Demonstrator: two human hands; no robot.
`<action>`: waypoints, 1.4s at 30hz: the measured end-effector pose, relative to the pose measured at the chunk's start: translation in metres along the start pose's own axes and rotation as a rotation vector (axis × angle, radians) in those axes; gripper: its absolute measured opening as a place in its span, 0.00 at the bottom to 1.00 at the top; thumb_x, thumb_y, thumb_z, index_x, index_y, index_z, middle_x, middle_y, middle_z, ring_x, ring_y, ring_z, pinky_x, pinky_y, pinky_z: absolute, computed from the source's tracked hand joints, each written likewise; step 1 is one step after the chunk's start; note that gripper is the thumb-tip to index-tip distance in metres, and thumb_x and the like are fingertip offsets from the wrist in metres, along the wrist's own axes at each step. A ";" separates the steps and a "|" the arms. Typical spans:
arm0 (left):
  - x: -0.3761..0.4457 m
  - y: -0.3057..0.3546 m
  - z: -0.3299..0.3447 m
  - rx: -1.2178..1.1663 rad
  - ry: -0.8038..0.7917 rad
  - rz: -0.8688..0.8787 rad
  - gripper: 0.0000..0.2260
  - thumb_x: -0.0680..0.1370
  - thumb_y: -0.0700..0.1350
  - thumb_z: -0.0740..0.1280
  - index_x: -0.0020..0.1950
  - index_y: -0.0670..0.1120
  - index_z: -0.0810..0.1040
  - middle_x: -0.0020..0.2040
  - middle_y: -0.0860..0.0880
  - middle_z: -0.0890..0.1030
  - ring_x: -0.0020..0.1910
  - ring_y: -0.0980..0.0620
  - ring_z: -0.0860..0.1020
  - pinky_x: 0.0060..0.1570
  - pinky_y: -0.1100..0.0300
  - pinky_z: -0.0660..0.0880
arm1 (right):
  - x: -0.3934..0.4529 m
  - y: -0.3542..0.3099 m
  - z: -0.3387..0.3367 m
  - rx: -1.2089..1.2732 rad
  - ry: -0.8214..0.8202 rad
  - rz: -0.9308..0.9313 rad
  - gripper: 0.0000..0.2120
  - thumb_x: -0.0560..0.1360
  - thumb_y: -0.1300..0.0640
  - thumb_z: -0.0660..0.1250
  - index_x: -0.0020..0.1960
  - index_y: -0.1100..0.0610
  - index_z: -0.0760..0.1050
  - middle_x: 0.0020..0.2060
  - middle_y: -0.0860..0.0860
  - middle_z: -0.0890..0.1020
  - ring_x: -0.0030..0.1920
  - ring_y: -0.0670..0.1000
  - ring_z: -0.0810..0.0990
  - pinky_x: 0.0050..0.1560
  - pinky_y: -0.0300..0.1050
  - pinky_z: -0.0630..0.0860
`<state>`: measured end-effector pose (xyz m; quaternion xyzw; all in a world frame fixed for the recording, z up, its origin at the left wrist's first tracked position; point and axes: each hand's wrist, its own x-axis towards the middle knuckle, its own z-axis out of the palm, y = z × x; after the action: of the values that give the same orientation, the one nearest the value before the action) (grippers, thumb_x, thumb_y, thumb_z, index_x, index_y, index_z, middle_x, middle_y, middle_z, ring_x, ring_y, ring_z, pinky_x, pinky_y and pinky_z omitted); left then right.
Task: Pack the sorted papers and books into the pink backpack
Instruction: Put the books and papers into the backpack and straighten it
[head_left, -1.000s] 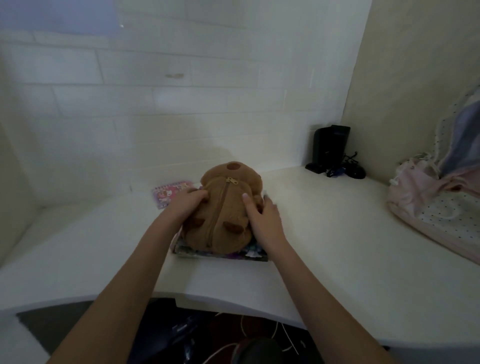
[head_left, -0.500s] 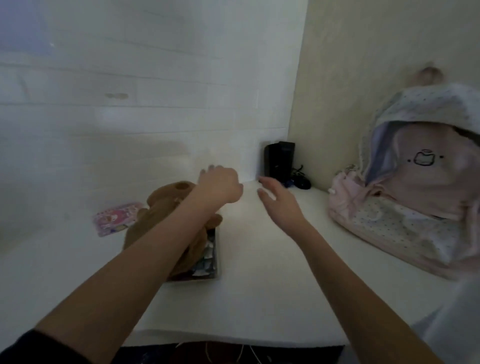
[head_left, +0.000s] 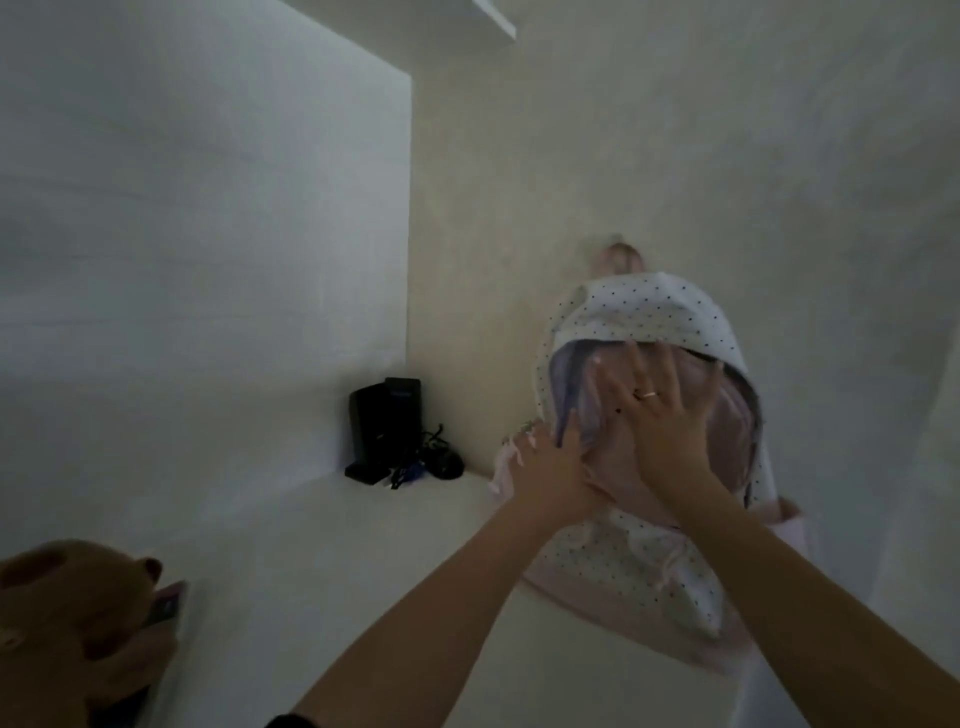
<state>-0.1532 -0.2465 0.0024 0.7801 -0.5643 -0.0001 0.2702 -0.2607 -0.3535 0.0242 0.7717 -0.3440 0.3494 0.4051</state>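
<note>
- A moment ago both my hands were on the brown plush toy (head_left: 67, 618) lying on the stack of books; now they have left it and crossed to the right, to the pink backpack (head_left: 649, 566) leaning against the side wall.
- My right hand (head_left: 657, 415) lies flat on the pink inner panel in the bag's mouth, fingers spread and straight, pressing, not gripping.
- My left hand (head_left: 553, 467) is at the left edge of the opening, by the lilac lining. Its fingers seem to curl at that edge, but I cannot tell whether they actually pinch the fabric.
- The dotted top flap (head_left: 644, 306) is thrown back, so the main compartment stands open.
- The books (head_left: 166, 605) are well apart from the bag, at the lower left of the desk (head_left: 322, 551), only a corner showing beside the toy. Nothing is packed yet, as far as I can see.
- I judge this to be readying the bag: widening and steadying the opening, then going back for the stack.
- A black device (head_left: 382, 428) with tangled cables sits in the corner, out of my way.
</note>
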 end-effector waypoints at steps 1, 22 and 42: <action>0.012 0.002 0.005 -0.013 0.000 -0.015 0.49 0.69 0.62 0.70 0.77 0.53 0.38 0.77 0.39 0.42 0.75 0.36 0.43 0.72 0.39 0.47 | 0.003 0.005 0.003 -0.047 0.046 0.010 0.37 0.75 0.58 0.61 0.77 0.42 0.46 0.77 0.49 0.46 0.75 0.61 0.55 0.67 0.76 0.51; -0.010 -0.060 -0.039 -0.315 -0.141 -0.424 0.18 0.80 0.41 0.58 0.68 0.35 0.68 0.54 0.36 0.78 0.52 0.39 0.79 0.52 0.53 0.75 | 0.073 -0.043 -0.111 1.465 0.028 0.793 0.15 0.74 0.68 0.53 0.47 0.55 0.77 0.36 0.45 0.77 0.39 0.47 0.75 0.38 0.31 0.71; -0.105 -0.186 -0.052 0.563 -0.302 -0.053 0.23 0.81 0.58 0.50 0.75 0.53 0.59 0.78 0.44 0.49 0.77 0.45 0.49 0.74 0.43 0.43 | -0.091 -0.198 -0.216 1.745 -1.334 0.381 0.12 0.75 0.50 0.65 0.56 0.54 0.75 0.36 0.55 0.83 0.30 0.53 0.81 0.30 0.40 0.76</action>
<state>-0.0114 -0.0912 -0.0634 0.8299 -0.5553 0.0332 -0.0431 -0.2030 -0.0583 -0.0340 0.7594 -0.2419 0.0433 -0.6024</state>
